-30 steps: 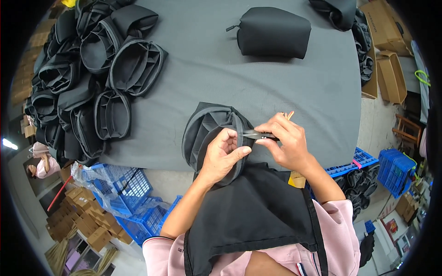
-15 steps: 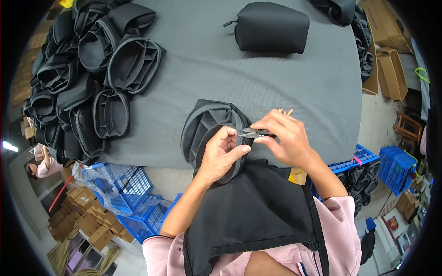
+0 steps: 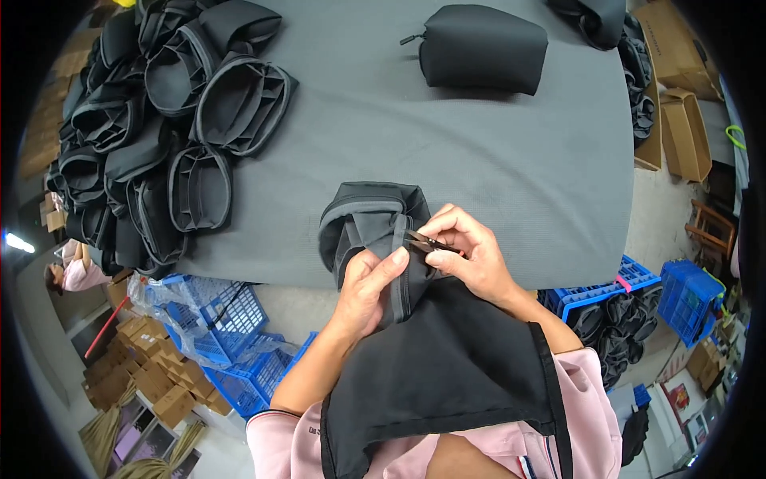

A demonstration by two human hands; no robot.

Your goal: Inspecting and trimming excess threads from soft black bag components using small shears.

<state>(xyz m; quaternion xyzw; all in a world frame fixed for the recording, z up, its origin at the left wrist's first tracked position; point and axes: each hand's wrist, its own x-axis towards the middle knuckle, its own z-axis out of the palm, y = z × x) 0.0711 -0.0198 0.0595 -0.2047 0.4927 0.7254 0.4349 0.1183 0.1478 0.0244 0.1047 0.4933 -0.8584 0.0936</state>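
Two hands working. Left hand (image 3: 365, 287) is pinching the bag (image 3: 369, 227) by its zip edge (image 3: 401, 287), thumb uppermost; right hand (image 3: 471, 251) is gripping snips (image 3: 431, 245), tips at that edge. Bag is resting at the table's (image 3: 495, 160) 6 o'clock side, mouth gaping. Probably I'm trimming thread; the next cut is calling for a taut edge, blades clear of cloth. Open bags (image 3: 144, 156) are heaping at 10 o'clock, dividers (image 3: 243, 104) showing inside; at 2 o'clock a carton (image 3: 653, 140) is holding dark pieces (image 3: 641, 112).
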